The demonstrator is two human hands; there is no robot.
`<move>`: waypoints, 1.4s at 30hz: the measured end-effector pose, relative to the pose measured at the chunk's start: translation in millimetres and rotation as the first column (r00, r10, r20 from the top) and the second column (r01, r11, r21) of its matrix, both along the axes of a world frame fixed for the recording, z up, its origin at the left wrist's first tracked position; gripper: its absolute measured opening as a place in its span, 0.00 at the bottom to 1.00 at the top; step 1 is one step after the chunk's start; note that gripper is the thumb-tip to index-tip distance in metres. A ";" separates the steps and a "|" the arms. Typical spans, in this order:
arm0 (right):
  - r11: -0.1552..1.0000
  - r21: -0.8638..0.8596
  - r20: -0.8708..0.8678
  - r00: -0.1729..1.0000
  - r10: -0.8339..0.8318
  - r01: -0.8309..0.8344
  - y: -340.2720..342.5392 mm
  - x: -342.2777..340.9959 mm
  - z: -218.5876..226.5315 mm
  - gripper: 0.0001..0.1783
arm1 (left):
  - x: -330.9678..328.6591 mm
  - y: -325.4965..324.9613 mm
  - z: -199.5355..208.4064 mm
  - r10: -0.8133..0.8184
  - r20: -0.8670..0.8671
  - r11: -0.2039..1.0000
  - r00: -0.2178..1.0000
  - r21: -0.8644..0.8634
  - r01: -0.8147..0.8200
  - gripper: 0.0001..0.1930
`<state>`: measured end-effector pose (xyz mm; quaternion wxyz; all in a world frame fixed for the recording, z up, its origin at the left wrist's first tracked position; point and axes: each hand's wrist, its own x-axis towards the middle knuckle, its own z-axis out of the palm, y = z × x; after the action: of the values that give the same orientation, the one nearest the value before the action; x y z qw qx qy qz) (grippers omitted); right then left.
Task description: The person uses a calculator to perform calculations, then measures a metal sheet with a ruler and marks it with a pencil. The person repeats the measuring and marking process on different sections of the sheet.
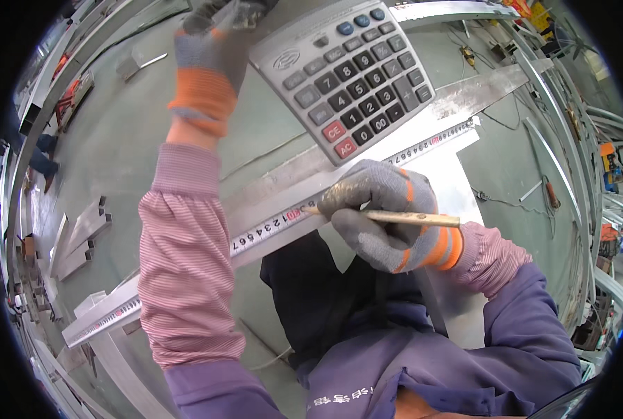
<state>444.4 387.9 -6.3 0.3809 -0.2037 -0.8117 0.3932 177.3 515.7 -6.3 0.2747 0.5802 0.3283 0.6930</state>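
Observation:
My right hand (388,213), in a grey glove with orange bands, is closed around a wooden pencil (412,218). The pencil's tip meets the edge of a tape measure (269,227), which is stretched along a long silvery metal bar (105,318). At the top, my left hand (213,59) wears a matching glove and is beside the upper left of a large grey calculator (364,87). Its fingers are blurred and partly cut off by the picture's edge, so what they hold or touch cannot be made out. The calculator overlaps the bars, just beyond my right hand.
Another flat metal bar (479,91) runs behind the tape. Short metal profile pieces (81,241) lie on the floor at left. A tool with an orange-brown handle (552,195) and a cable lie at right. Long metal lengths line both sides. A person's legs (44,155) show at far left.

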 end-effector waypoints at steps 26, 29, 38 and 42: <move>0.997 0.063 0.009 0.999 -0.035 0.034 1.9 -0.9 -0.8 0.08 | 10.7 -12.5 6.1 0.137 -0.061 0.985 0.989 -0.095 -0.143 0.15; 0.995 0.099 0.028 1.000 -0.013 0.011 2.9 1.6 1.2 0.08 | 24.6 -2.8 13.2 -0.151 0.180 0.989 0.972 0.019 0.150 0.15; 0.990 0.132 0.104 0.994 0.029 -0.043 3.3 0.8 6.9 0.08 | -31.7 24.6 -21.3 0.104 -0.068 0.995 0.992 0.015 -0.104 0.21; 0.991 0.134 0.104 0.994 0.011 -0.025 4.6 5.5 6.5 0.07 | 17.3 2.3 10.3 -0.287 0.306 0.957 0.908 0.056 0.284 0.09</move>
<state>449.9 392.4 0.1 0.3478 -0.1902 -0.8569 0.3296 194.7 518.0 3.9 0.4183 0.5070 0.1890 0.7295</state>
